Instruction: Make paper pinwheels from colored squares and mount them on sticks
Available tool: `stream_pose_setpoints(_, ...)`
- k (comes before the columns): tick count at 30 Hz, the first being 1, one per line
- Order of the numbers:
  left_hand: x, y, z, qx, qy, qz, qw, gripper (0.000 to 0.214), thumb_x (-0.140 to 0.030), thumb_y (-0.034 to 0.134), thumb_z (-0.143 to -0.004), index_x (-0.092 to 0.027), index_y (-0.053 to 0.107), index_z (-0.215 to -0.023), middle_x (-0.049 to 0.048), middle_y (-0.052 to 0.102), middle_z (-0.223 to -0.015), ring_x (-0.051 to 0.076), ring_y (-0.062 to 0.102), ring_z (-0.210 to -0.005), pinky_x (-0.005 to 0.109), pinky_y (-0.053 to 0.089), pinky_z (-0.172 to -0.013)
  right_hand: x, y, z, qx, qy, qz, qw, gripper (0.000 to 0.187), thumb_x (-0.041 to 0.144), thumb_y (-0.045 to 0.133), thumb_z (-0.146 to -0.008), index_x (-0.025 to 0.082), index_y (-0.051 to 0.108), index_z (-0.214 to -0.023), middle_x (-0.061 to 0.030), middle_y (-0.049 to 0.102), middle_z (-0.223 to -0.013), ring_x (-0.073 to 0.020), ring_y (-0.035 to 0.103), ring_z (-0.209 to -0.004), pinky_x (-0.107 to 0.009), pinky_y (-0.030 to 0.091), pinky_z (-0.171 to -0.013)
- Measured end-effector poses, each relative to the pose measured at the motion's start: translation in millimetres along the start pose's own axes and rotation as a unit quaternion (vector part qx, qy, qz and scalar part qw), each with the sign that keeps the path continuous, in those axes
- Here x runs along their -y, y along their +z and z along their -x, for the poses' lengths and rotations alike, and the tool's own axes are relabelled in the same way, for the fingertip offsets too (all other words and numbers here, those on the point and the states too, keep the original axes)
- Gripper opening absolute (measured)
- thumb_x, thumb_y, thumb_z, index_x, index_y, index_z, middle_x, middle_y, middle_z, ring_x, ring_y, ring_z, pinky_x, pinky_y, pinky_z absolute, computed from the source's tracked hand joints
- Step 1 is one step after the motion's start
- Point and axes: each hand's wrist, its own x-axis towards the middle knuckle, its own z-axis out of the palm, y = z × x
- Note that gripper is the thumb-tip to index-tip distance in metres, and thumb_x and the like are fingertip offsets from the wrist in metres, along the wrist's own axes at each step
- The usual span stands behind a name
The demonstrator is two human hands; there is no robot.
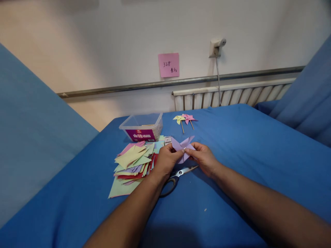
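Note:
A purple paper pinwheel is held up between both hands over the blue cloth. My left hand pinches its left side, thumb near the centre. From the right, my right hand pinches it as well, with the thumb close to a small pale spot at the middle. Just below lie scissors with dark handles, partly covered by my left forearm. Left of my left hand is a messy pile of coloured paper. A small whitish box sits behind my left hand, partly hidden.
A clear plastic tub with a purple label stands behind the paper pile. Two finished pinwheels on sticks, a yellow pinwheel and a pink pinwheel, lie farther back. A radiator and wall rail border the table.

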Motion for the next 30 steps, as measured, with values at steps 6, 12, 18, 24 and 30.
stream_pose_setpoints(6, 0.6, 1.4, 0.0, -0.012, 0.031, -0.043, 0.999, 0.026, -0.029, 0.074, -0.059, -0.011, 0.069, -0.078, 0.0013, 0.066, -0.069, 0.013, 0.055, -0.061, 0.023, 0.043, -0.058, -0.8, 1.4, -1.0, -0.010, -0.009, 0.011, 1.000, 0.028, 0.039, 0.078, -0.063, 0.017, 0.060, -0.066, 0.0033, 0.057, -0.061, -0.0094, 0.046, -0.056, -0.024, 0.034, -0.056)
stream_pose_setpoints(12, 1.5, 2.0, 1.1, 0.011, 0.002, 0.046, 0.999, 0.030, -0.032, 0.075, -0.060, -0.012, 0.065, -0.081, 0.0007, 0.064, -0.070, 0.012, 0.056, -0.062, 0.023, 0.044, -0.062, 2.4, -0.1, -3.0, -0.031, 0.001, -0.062, 0.998, 0.027, 0.038, 0.078, -0.064, 0.018, 0.066, -0.078, 0.0002, 0.064, -0.073, -0.0120, 0.053, -0.065, -0.025, 0.040, -0.062)
stream_pose_setpoints(18, 4.6, 4.6, 7.1, 0.020, 0.088, -0.065, 0.994, 0.041, -0.034, 0.078, -0.060, -0.016, 0.060, -0.092, 0.0053, 0.068, -0.088, 0.018, 0.063, -0.079, 0.028, 0.047, -0.073, 6.0, -4.5, -6.4, -0.044, 0.015, -0.139, 0.989, 0.025, 0.033, 0.079, -0.064, 0.020, 0.067, -0.081, -0.0012, 0.068, -0.082, -0.0142, 0.059, -0.073, -0.026, 0.045, -0.069)
stream_pose_setpoints(24, 9.2, 4.7, 9.8, -0.037, 0.132, -0.191, 0.972, 0.038, -0.038, 0.074, -0.065, -0.017, 0.063, -0.095, 0.0082, 0.069, -0.094, 0.022, 0.064, -0.086, 0.032, 0.047, -0.075, 1.6, -2.4, -6.0, -0.027, 0.017, -0.128, 0.991, 0.027, 0.034, 0.078, -0.065, 0.019, 0.068, -0.085, -0.0029, 0.070, -0.088, -0.0168, 0.062, -0.079, -0.027, 0.048, -0.073)
stream_pose_setpoints(30, 5.3, 2.7, 13.3, -0.030, 0.145, -0.284, 0.947, 0.039, -0.043, 0.073, -0.066, -0.020, 0.067, -0.098, 0.0070, 0.071, -0.093, 0.023, 0.063, -0.082, 0.031, 0.042, -0.070, -2.6, -2.2, -5.6, -0.020, 0.034, -0.154, 0.987, 0.026, 0.031, 0.078, -0.066, 0.018, 0.068, -0.085, -0.0035, 0.070, -0.088, -0.0161, 0.062, -0.078, -0.027, 0.048, -0.072)
